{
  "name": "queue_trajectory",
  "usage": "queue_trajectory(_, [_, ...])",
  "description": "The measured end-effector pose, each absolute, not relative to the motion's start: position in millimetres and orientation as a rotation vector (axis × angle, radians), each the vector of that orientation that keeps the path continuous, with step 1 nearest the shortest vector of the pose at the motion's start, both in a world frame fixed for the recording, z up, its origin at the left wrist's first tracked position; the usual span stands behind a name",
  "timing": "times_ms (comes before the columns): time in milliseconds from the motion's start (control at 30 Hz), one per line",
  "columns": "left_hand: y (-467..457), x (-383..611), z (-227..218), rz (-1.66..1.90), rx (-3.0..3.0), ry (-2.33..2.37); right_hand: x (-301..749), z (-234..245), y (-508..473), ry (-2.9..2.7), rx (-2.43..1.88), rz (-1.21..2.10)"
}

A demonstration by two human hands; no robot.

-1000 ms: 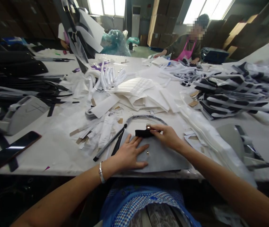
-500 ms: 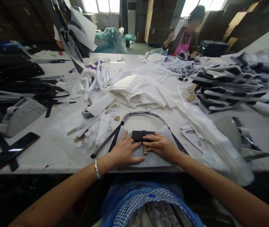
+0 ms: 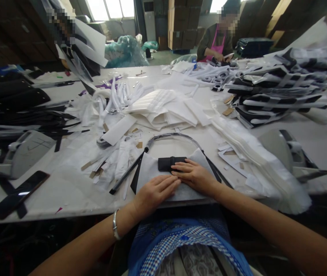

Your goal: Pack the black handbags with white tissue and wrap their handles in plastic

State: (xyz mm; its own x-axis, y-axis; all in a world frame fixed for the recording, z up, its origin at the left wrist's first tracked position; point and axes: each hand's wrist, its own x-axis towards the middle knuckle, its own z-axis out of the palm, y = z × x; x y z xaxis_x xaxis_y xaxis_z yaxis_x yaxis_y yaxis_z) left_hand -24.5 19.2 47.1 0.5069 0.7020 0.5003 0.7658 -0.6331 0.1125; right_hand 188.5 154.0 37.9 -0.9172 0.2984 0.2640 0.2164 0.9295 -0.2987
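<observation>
A black handbag lies flat at the table's near edge, its front covered by a whitish sheet (image 3: 148, 168). Its curved handle (image 3: 177, 135), wrapped in clear film, arches away from me. A black flap (image 3: 165, 164) shows in the middle of the sheet. My right hand (image 3: 196, 175) lies flat with its fingertips over the right part of the flap. Just below the flap, my left hand (image 3: 157, 190) rests on the sheet, fingers stretched out side by side and tips meeting the right hand. The gold clasp under the flap is hidden by my hands.
White foam sheets (image 3: 160, 107) and paper scraps lie beyond the bag. Left are a phone (image 3: 19, 194) and a tape dispenser (image 3: 32, 153); right, plastic sleeves (image 3: 255, 161) and another dispenser (image 3: 284, 153). Wrapped black pieces (image 3: 278, 99) are piled far right. A co-worker (image 3: 217, 42) stands across the table.
My left hand has slid from the flap's left side to below it, its fingers drawn together, covering the gold clasp. The co-worker's raised hand with a white sheet has come down.
</observation>
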Motion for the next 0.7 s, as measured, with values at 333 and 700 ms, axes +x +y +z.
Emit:
queue_trajectory(333, [18, -25, 51, -0.716, -2.852, -1.413, 189, 45, 154, -2.826, -0.396, 0.571])
queue_trajectory(700, [5, -8, 60, -0.499, -2.883, -1.511, 186, 46, 148, -2.842, -0.425, 0.414])
